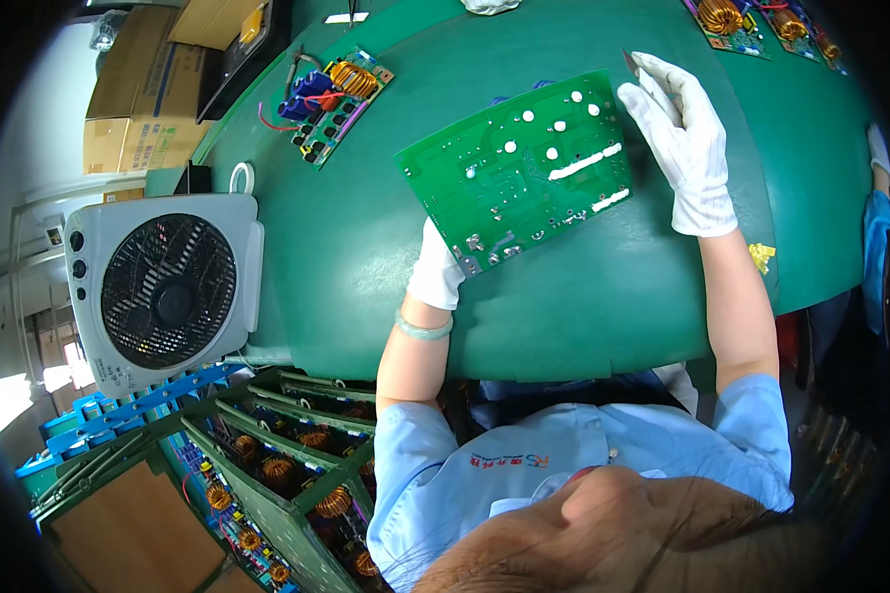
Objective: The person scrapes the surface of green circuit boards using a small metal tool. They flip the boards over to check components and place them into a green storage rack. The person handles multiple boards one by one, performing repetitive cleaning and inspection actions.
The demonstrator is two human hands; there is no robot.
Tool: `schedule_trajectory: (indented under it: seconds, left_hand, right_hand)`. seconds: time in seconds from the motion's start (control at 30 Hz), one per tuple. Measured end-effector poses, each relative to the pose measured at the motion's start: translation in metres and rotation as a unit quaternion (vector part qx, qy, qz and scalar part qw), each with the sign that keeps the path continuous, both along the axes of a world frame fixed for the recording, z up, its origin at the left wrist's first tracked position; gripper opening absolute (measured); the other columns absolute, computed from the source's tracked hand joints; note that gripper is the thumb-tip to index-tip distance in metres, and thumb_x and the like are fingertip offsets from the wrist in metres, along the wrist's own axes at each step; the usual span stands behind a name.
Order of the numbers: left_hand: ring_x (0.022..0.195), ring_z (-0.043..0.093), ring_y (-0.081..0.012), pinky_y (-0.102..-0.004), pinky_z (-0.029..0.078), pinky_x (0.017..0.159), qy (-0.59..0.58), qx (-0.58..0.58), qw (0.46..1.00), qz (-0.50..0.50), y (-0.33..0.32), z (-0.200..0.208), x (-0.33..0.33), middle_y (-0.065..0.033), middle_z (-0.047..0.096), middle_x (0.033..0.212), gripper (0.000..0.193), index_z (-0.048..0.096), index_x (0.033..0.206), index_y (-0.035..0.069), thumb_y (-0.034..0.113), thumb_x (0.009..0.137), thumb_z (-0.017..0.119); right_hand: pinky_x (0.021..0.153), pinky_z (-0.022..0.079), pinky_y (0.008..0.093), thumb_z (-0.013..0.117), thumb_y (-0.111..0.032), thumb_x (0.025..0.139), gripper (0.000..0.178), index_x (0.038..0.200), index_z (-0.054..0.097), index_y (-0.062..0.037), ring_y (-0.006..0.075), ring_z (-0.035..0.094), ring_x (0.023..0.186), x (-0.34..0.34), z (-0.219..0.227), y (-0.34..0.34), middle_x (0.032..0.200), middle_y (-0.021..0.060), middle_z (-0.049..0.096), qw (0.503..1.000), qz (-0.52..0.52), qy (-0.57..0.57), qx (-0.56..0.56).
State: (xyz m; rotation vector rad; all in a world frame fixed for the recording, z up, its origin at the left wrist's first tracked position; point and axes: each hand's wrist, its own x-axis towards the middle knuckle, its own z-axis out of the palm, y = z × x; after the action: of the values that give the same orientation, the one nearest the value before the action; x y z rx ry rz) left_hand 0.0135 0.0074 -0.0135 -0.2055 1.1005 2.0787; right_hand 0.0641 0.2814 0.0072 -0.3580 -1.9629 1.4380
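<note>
A green circuit board [524, 168] is tilted up over the green table, its solder side showing, with white blobs and two white strips toward its right end. My left hand [437, 267], in a white glove, grips the board at its lower left edge; the fingers are hidden behind it. Blue parts peek out past the board's far edge. Just off the right edge is my gloved right hand [684, 138], its fingers bent and pinched around a slim pointed metal tool [631, 65]. Only the tool's tip shows, so its kind is unclear. It stays apart from the board.
On the green table [336, 257] lies another circuit board [331, 104] with a copper coil. More boards [752, 22] lie far right, near a yellow scrap [760, 257]. A grey box fan [168, 287] stands left. Green racks [297, 474] of boards are lower left. Another person's sleeve [878, 237] shows right.
</note>
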Motion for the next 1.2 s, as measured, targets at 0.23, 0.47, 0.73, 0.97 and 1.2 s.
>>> schedule_trajectory:
  seconds: [0.23,0.47,0.73,0.97,1.2]
  left_hand:
    - [0.111,0.064,-0.0318,-0.0482,0.057,0.09,0.018,-0.093,0.995,0.012,0.005,0.01,0.004,-0.0174,0.06,0.13,0.048,0.05,0.137,0.001,0.033,0.105,0.036]
    - [0.111,0.064,-0.0324,-0.0488,0.058,0.088,0.013,-0.111,0.994,0.012,0.0,0.005,0.002,-0.0176,0.06,0.129,0.045,0.05,0.136,0.001,0.031,0.105,0.038]
    - [0.11,0.065,-0.0326,-0.0488,0.059,0.086,0.017,-0.113,0.993,0.018,0.002,0.006,0.002,-0.0176,0.061,0.128,0.045,0.049,0.136,0.001,0.031,0.105,0.037]
    - [0.109,0.065,-0.032,-0.0485,0.059,0.085,0.011,-0.132,0.991,0.014,0.005,0.015,0.005,-0.0174,0.061,0.127,0.047,0.05,0.136,0.002,0.034,0.104,0.037]
    - [0.107,0.066,-0.0315,-0.0479,0.059,0.084,0.001,-0.13,0.991,0.027,0.001,0.006,0.001,-0.017,0.062,0.126,0.045,0.051,0.134,0.001,0.032,0.104,0.037]
  right_hand:
    - [0.055,0.036,0.0193,0.066,-0.039,0.094,0.042,0.118,0.069,-0.0055,0.0036,0.046,0.061,-0.005,0.002,0.019,0.101,0.0059,0.073,0.967,0.072,-0.16,-0.184]
    - [0.046,0.023,0.0206,0.059,-0.044,0.097,0.048,0.121,0.068,-0.0033,0.0029,0.031,0.052,-0.002,0.002,0.016,0.102,0.004,0.072,0.939,0.146,-0.18,-0.256]
    - [0.048,0.023,0.0217,0.059,-0.045,0.097,0.049,0.121,0.067,-0.0033,0.0038,0.031,0.054,-0.001,0.007,0.013,0.102,0.0056,0.072,0.936,0.148,-0.184,-0.26]
    - [0.049,0.024,0.0219,0.059,-0.047,0.097,0.051,0.122,0.067,-0.0029,0.005,0.031,0.055,-0.001,0.002,0.015,0.106,0.0077,0.072,0.937,0.156,-0.181,-0.253]
    - [0.05,0.026,0.0211,0.06,-0.047,0.096,0.052,0.123,0.067,-0.0034,0.0049,0.031,0.055,0.0,0.005,0.011,0.108,0.0092,0.072,0.942,0.15,-0.181,-0.238]
